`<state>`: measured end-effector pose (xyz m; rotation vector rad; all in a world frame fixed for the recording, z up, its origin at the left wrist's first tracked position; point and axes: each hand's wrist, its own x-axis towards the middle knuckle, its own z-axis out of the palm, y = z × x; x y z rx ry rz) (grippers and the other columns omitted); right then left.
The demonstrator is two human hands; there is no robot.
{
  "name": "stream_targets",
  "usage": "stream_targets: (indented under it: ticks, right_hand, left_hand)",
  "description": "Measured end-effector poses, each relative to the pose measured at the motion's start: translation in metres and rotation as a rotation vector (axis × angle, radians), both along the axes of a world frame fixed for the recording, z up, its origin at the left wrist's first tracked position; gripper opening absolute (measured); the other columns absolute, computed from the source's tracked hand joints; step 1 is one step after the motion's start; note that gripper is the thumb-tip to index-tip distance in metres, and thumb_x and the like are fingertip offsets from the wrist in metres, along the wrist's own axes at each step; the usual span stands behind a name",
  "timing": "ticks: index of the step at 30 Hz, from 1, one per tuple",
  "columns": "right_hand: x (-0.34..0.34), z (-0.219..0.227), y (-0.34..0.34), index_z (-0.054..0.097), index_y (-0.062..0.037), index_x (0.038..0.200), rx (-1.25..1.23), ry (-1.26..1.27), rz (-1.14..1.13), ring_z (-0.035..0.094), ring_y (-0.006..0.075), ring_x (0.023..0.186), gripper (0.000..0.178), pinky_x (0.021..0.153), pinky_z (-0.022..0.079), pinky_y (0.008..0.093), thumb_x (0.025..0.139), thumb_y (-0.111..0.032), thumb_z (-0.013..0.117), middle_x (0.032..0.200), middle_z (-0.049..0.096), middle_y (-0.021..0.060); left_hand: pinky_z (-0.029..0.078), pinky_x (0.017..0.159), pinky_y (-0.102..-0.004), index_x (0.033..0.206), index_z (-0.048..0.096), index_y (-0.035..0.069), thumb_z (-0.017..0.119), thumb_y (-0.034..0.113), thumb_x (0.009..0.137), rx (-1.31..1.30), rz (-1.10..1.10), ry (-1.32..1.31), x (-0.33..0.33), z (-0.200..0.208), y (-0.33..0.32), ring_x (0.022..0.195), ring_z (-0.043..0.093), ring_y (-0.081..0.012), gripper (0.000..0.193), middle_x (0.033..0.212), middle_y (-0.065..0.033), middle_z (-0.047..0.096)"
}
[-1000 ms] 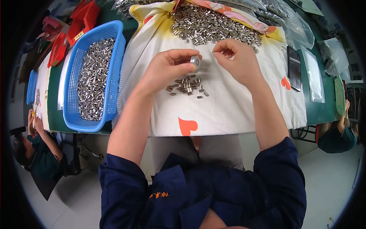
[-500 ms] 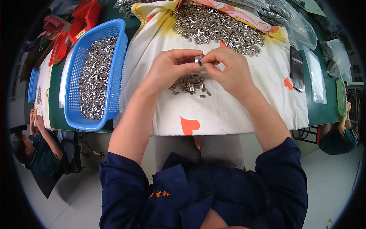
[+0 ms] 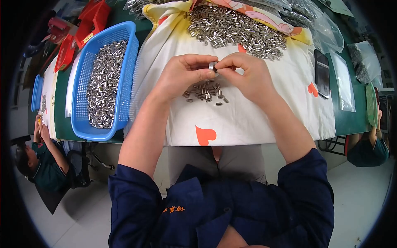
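Observation:
Above the white cloth (image 3: 256, 124), my left hand (image 3: 182, 75) pinches a short shiny metal ring (image 3: 212, 66) between thumb and fingers. My right hand (image 3: 249, 76) is closed, its thumb and index fingertips meeting at the ring's right side; whatever lies between them is hidden. Just below the hands lies a small heap of metal cylinders (image 3: 208, 91), partly covered by my left hand. Farther back, a large pile of similar metal cylinders (image 3: 235, 31) spreads over the cloth.
At the left stands a blue plastic basket (image 3: 133, 62) holding many metal cylinders, with red bins (image 3: 65, 51) behind it. A black phone (image 3: 321, 74) and clear plastic bags (image 3: 344, 82) lie on the right. Other people sit at far left (image 3: 49, 161) and far right (image 3: 368, 151).
Both hands and the metal ring have shifted very slightly to the left. The heaps of cylinders look the same.

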<state>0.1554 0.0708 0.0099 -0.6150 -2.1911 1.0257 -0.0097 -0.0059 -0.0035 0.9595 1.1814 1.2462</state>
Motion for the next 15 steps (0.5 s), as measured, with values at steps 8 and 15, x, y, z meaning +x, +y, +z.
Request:
stream_targets:
  ticks: [8, 15]
  right_hand:
    - [0.004, 0.002, 0.017, 0.060, -0.0007, 0.078, -0.553, -0.107, 0.108, 0.052, 0.0050, 0.067, 0.006, 0.061, 0.042, 0.0179, 0.072, -0.002, 0.061, 0.073, 0.059, 0.0007]
    - [0.001, -0.006, 0.017, 0.058, -0.0018, 0.075, -0.657, -0.128, 0.115, 0.051, 0.0047, 0.066, 0.004, 0.060, 0.042, 0.0180, 0.072, -0.003, 0.061, 0.073, 0.058, 0.0003]
  left_hand:
    - [0.047, 0.072, -0.0206, 0.104, 0.055, -0.003, 0.062, -0.001, 0.072, -0.032, -0.044, 0.046, 0.002, 0.002, 0.000, 0.079, 0.058, -0.0099, 0.032, 0.090, -0.0072, 0.061]
    - [0.047, 0.072, -0.0207, 0.103, 0.056, -0.004, 0.062, -0.001, 0.072, -0.048, -0.062, 0.080, 0.002, 0.001, 0.000, 0.079, 0.057, -0.0098, 0.031, 0.090, -0.0072, 0.061]
